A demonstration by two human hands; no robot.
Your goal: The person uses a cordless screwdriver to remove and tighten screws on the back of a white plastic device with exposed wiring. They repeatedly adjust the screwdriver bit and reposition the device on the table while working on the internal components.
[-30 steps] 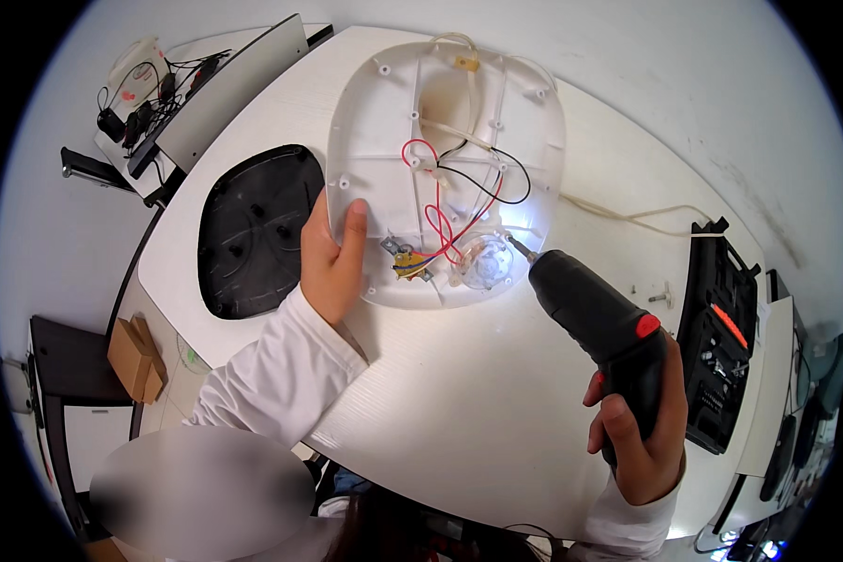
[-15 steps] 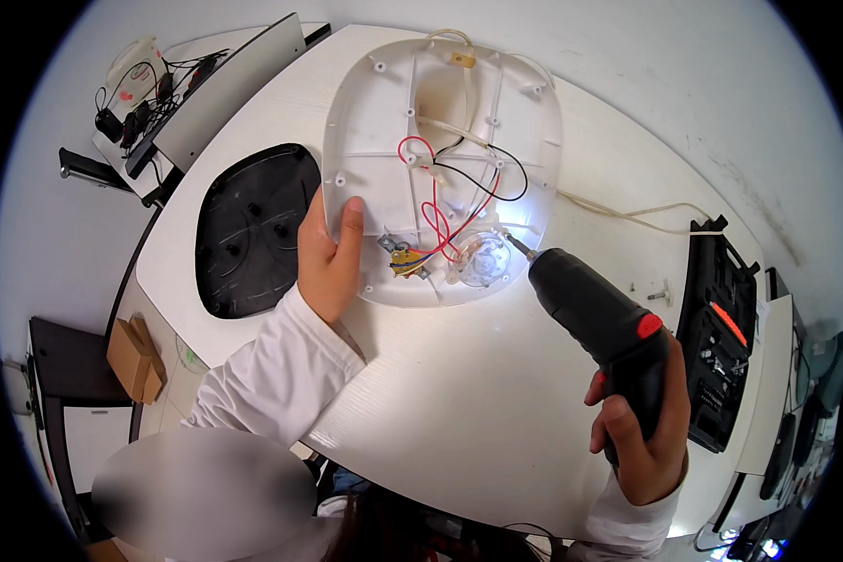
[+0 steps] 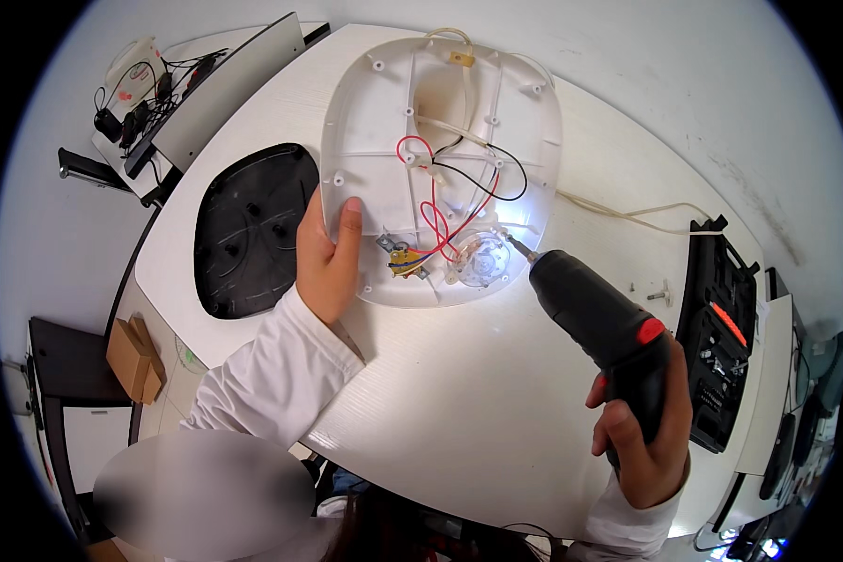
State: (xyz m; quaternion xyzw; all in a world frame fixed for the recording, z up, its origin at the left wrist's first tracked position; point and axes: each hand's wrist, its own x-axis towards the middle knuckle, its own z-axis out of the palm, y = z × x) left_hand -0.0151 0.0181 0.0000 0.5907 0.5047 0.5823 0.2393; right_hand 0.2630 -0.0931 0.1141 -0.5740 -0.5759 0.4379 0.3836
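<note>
My left hand (image 3: 328, 262) grips the left edge of a white plastic housing (image 3: 365, 122), its thumb over the rim. Inside are ribs, screw posts, red and black wires (image 3: 431, 211), a small yellow component with a metal bracket (image 3: 404, 261) and a clear round part (image 3: 480, 258). My right hand (image 3: 646, 440) holds a black cordless screwdriver (image 3: 590, 314) with a red button. Its lit bit points up-left at a post beside the clear part; whether it touches cannot be made out. A small screw and a pale fitting (image 3: 663, 292) lie to the right.
A black cover (image 3: 248, 178) lies left on the white table (image 3: 459, 393). An open tool case (image 3: 717, 393) is at the right, with a beige cord (image 3: 651, 211) running near it. A partition (image 3: 225, 94), cable clutter (image 3: 136, 112) and cardboard (image 3: 136, 361) are beyond the table's left.
The housing and my left hand have shifted slightly left and up over the last second. My right hand has moved slightly right and down, with the screwdriver still in it.
</note>
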